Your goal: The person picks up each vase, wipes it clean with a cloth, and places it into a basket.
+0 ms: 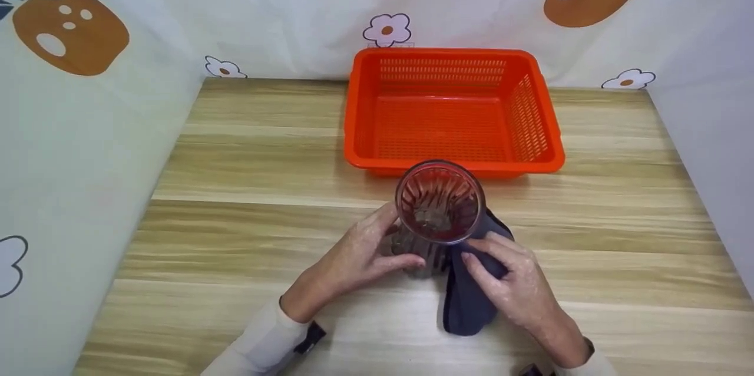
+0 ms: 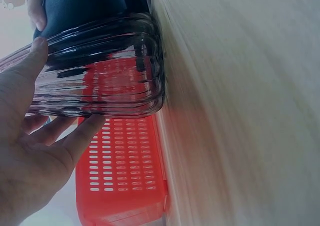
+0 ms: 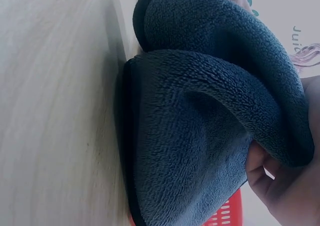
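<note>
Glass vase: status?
Left grip holding glass vase, mouth up. Right grip holding dark cloth beside it. Possible obstacle: red basket close beyond vase.

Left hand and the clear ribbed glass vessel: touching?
Touching. The left wrist view shows it: the left hand's thumb and fingertips lie against the side of the clear ribbed glass vessel.

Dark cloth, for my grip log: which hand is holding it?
The right hand grips the dark cloth; the left hand, by contrast, holds the clear glass.
</note>
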Demonstrator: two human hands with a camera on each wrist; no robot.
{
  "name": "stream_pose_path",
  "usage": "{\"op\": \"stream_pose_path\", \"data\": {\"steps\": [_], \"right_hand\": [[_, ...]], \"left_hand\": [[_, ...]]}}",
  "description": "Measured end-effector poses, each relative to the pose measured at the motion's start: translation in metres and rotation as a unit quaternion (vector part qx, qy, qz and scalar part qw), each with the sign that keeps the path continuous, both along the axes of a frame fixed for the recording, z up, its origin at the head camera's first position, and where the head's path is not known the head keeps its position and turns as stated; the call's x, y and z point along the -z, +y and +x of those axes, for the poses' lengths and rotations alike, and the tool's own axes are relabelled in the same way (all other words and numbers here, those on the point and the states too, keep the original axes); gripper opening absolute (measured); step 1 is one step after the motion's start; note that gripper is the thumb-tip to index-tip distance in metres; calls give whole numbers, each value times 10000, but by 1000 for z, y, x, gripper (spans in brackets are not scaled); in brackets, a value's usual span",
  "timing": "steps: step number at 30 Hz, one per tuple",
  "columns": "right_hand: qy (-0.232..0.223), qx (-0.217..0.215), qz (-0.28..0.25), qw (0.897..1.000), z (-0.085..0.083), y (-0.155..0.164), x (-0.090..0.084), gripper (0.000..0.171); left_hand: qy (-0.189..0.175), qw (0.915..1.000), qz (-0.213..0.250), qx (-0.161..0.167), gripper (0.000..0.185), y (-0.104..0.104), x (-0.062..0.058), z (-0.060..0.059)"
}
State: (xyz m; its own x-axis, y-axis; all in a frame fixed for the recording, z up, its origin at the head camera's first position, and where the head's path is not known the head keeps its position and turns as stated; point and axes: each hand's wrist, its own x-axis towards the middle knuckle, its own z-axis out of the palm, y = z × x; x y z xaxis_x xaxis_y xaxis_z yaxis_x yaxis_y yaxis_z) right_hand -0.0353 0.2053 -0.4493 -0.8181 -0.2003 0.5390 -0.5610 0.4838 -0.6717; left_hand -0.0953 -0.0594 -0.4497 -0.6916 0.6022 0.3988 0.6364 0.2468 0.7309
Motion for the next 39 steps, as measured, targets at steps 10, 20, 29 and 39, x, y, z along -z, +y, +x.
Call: {"op": "stream_pose_path", "data": {"steps": [10,20,29,39], "right_hand": [[-86,-125,32,9999,-2,3,5,30],[-351,-84,318,9988,-1,5,6,25],[-647,44,549,9964,-1,6,7,22],[-790,134,869,9930,-2,6,9,18]], "left_hand": [[-44,10000,59,9,88,1,0,0],[14,9999,-91,-89,92,0,0,0],[120,9993,-271,-240,91,0,-1,0],[382,9985,-234,-318,84,0,0,2]]}}
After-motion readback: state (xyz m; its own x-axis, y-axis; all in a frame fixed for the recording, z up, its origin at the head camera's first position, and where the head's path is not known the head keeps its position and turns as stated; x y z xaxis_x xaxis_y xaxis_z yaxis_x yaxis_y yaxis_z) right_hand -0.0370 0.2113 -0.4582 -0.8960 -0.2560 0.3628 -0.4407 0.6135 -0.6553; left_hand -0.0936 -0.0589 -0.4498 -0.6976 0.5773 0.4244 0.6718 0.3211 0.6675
